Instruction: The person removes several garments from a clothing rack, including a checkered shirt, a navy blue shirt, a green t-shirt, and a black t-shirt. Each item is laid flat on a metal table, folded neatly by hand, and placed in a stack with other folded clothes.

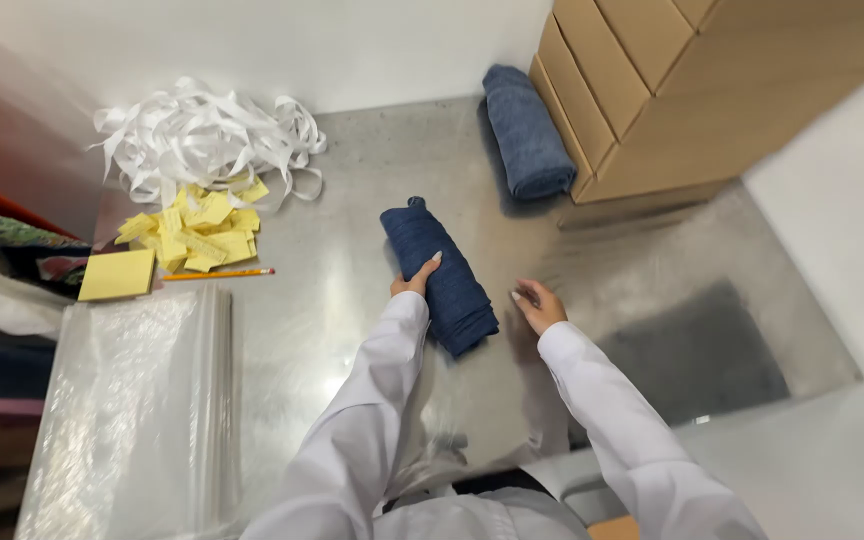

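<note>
**Left hand on a rolled navy cloth, right hand just beside it**

The left hand rests on the near half of a rolled dark blue cloth, fingers curled over its left edge and 1 fingertip lying on top. The grip looks light; how firmly it pinches the fabric cannot be told. The roll lies at the middle of a grey metal table, slanting from upper left to lower right.

The right hand sits just right of the roll's near end, fingers loosely bent and holding nothing. Whether it touches the tabletop cannot be told. Both arms wear white sleeves.

A 2nd roll, of lighter blue cloth, lies well apart at the far edge, against a stack of brown cardboard boxes.

On the far left a tangle of white paper strips sits behind a loose heap of yellow sticky notes. A yellow note pad and an orange pencil lie just in front of the heap. A stack of clear plastic bags covers the near left corner.
</note>
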